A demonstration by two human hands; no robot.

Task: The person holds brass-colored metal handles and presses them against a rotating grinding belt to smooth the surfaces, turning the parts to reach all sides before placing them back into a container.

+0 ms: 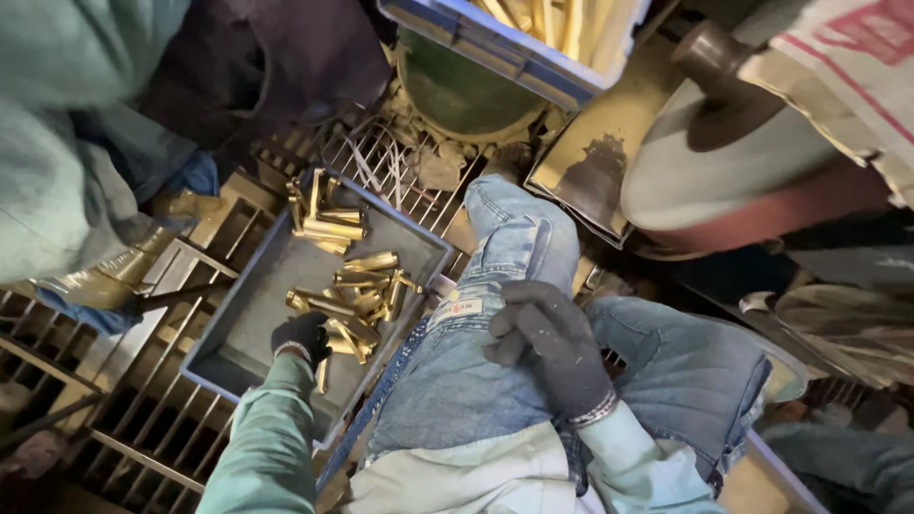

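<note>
The gloved right hand [547,343] rests loosely open on the person's denim-clad knee [495,314], gripping nothing. The gloved left hand [303,338] reaches into a grey tray [243,324], fingers closed around brass pieces [357,290] piled there. Beyond, a blue crate [495,43] holds more brass stock

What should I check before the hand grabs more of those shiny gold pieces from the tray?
1. Left hand gloved: ok.
2. Left hand down among the brass pieces: ok.
3. Its grip on a piece: cannot tell, fingers hidden.
4. Grey tray resting flat on the metal grate: ok.
5. Right hand free, resting on the denim knee: ok.
6. Other person's sleeve away from the tray: ok.
</note>
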